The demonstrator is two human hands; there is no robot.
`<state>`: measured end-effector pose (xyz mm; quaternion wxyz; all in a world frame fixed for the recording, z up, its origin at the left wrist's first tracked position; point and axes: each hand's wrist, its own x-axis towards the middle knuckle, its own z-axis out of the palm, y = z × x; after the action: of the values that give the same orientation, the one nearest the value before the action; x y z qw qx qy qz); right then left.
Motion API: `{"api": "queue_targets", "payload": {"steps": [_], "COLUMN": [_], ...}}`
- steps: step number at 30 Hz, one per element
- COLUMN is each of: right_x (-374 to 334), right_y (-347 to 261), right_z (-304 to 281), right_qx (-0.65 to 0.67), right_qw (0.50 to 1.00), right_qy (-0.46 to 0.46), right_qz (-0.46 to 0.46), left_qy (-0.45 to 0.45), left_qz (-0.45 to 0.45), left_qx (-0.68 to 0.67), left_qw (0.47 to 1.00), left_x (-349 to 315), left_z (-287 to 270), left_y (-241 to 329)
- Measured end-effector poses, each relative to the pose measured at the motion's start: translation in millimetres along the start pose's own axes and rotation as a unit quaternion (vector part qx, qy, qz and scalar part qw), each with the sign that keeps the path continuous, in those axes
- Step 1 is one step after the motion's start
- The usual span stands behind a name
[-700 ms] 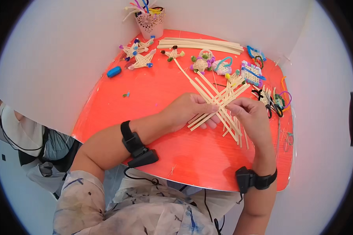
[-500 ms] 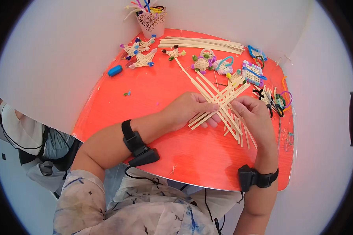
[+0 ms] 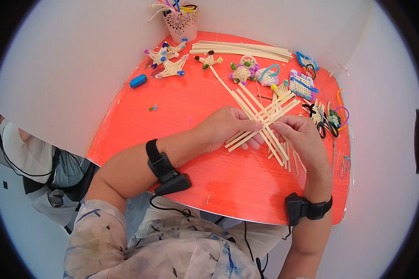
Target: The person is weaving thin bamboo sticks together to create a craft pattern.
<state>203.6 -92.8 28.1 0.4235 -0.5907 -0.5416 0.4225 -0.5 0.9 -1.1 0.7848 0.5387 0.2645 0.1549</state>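
Note:
Flat pale strips [image 3: 270, 117], crossed over and under each other in a woven lattice, are held above the red table. My left hand [image 3: 239, 125] grips the lattice near its crossing, thumb on top and fingers beneath. At the right side of the crossing, my right hand [image 3: 295, 133] has thumb and forefinger pinched on the strips. More loose pale strips [image 3: 291, 158] show under the lattice, partly hidden by my right hand. Just right of my right hand lie black-handled scissors [image 3: 327, 126].
A bundle of long pale strips [image 3: 242, 50] lies along the far edge of the red table [image 3: 144, 121]. Woven stars [image 3: 173, 68] and coloured woven pieces [image 3: 302, 85] rest around it. A pink cup [image 3: 181, 25] holds pipe cleaners. A blue roll [image 3: 138, 81] lies at left.
Both hands keep their hold on the woven strips. My right fingers have shifted slightly in toward the crossing; otherwise the view has only moved a little.

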Motion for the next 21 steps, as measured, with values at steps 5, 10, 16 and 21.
{"api": "queue_targets", "payload": {"steps": [5, 10, 16, 21], "right_x": [-0.5, -1.6, -2.3, -1.4], "right_y": [-3.4, -1.1, -4.8, -0.5], "right_z": [2.9, 1.5, 3.0, 0.6], "right_qx": [0.001, -0.009, -0.011, -0.002], "right_qw": [1.000, 1.000, 1.000, 1.000], "right_qy": [0.009, 0.012, 0.013, -0.001], "right_qz": [-0.001, -0.012, -0.011, -0.011], "left_qy": [0.002, 0.007, 0.010, 0.006], "left_qz": [0.000, 0.000, 0.001, 0.002], "left_qx": [-0.003, -0.006, -0.006, -0.007], "left_qw": [1.000, 1.000, 1.000, 1.000], "left_x": [0.8, 0.4, 0.4, 0.7], "left_z": [-1.7, 0.7, 0.3, 0.1], "left_y": [-1.6, -1.4, -1.5, -1.9]}}
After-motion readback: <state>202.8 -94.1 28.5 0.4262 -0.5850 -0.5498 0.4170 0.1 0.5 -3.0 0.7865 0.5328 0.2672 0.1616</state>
